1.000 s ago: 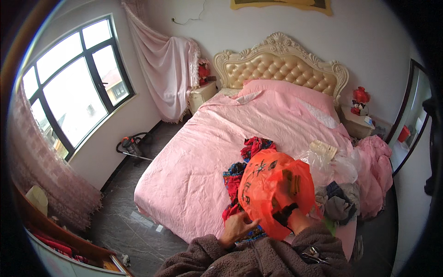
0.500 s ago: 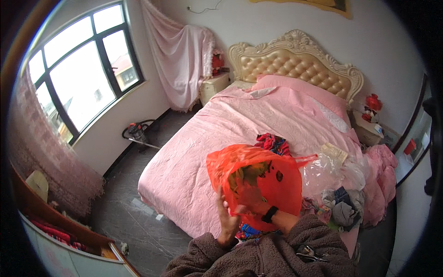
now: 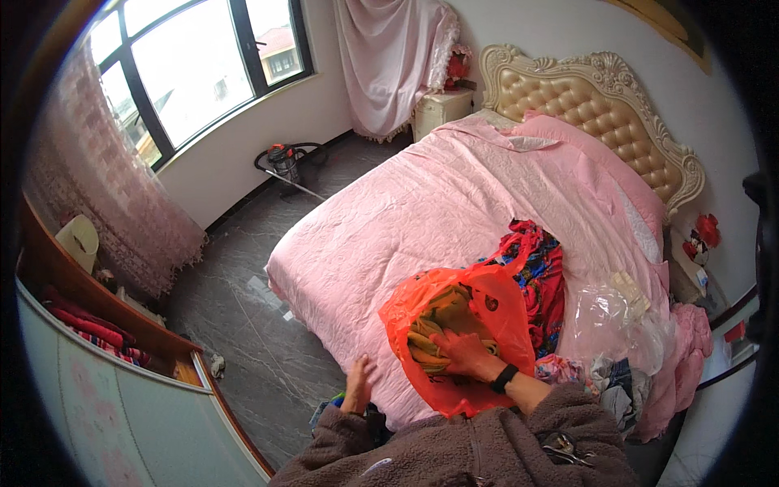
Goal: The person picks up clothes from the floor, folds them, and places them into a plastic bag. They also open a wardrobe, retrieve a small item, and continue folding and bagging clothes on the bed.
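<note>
On the pink bed lies a red plastic bag, its mouth spread wide. Folded yellow-green cloth fills part of it. My right hand, with a black band at the wrist, reaches inside and rests on this cloth with fingers stretched out. Left of the bag, my left hand hovers by the edge of the bed, holding nothing, its fingers apart. A red and blue patterned cloth lies crumpled just beyond the bag, partly behind its handle.
Clear plastic wrapping and grey and dark clothes lie on the bed's right side. A vacuum cleaner stands on the floor near the window. An open-topped cabinet with red fabrics stands at the left.
My left hand has let go of the bag and moved left. My right hand stays in the bag, which sits lower and more open. The view has shifted left, and more patterned cloth shows.
</note>
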`<state>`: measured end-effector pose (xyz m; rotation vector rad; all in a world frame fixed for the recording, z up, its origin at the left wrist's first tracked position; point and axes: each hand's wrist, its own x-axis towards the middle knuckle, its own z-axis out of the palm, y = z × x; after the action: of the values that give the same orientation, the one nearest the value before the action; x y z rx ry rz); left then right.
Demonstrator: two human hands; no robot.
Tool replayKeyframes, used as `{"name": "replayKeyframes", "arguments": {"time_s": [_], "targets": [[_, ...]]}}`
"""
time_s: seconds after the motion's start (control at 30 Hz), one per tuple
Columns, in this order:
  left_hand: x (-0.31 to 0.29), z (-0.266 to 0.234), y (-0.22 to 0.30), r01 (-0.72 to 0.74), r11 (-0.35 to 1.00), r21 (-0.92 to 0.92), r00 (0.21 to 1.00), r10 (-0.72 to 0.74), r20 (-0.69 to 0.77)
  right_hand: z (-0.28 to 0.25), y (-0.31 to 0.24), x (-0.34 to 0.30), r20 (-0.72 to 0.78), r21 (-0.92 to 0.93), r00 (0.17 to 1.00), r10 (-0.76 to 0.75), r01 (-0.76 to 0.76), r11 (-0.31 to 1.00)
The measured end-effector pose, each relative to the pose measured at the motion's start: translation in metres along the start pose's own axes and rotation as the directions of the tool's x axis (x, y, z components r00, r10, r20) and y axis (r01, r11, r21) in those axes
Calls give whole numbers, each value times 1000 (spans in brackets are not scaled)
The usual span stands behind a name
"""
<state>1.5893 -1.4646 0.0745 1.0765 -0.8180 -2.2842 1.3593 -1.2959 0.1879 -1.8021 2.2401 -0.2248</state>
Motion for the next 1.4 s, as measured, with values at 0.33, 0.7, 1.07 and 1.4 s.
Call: {"name": "replayKeyframes", "arguments": {"time_s": [0.33,0.7,1.07,1.4], "targets": [[74,69,-94,318,896,-311,894,-174,412,-7,33,15,38,750,981,-192,99,654],[82,57,-104,206,959,-193,971,-175,164,79,31,110,-192,490,966,172,-58,870],[89,55,-101,136,983,-121,979,-114,168,43,56,108,321,641,937,-140,-106,760],[55,94,-20,155,937,-312,927,-29,373,-18,12,10,7,54,984,-176,176,983]]}}
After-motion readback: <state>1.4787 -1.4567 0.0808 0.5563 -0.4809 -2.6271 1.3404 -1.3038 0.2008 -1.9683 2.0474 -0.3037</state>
